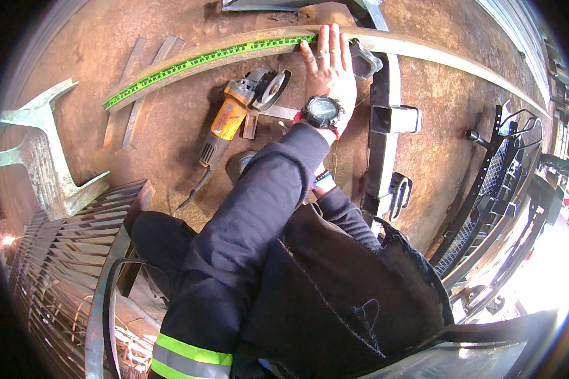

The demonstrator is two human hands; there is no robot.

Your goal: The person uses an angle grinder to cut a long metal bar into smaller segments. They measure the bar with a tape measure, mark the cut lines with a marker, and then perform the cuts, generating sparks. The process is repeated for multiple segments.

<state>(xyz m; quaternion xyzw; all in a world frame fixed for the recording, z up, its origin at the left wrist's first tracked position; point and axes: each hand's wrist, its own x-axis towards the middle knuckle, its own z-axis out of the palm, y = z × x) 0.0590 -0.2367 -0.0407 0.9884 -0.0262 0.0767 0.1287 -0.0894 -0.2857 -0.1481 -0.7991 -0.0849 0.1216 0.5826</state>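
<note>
My left hand (332,74), with a black watch on the wrist, lies palm down across a long flat metal bar (417,47). Its fingers are stretched out. A bright green measuring tape (208,55) runs along the bar from its left end to my fingertips. Beside the hand, touching or nearly touching it, is a grey lobed piece (365,60). Of my right hand (324,184) only the wrist with bracelets shows; my left forearm hides the fingers. An orange angle grinder (231,114) rests on the ground left of my left hand.
A dark steel beam (382,148) with a bracket runs along the right of my hands. Loose flat strips (146,88) lie under the bar's left end. On the left are a rusty slatted grate (76,252) and an I-shaped steel section (50,151). Black metal frames (487,183) stand far right.
</note>
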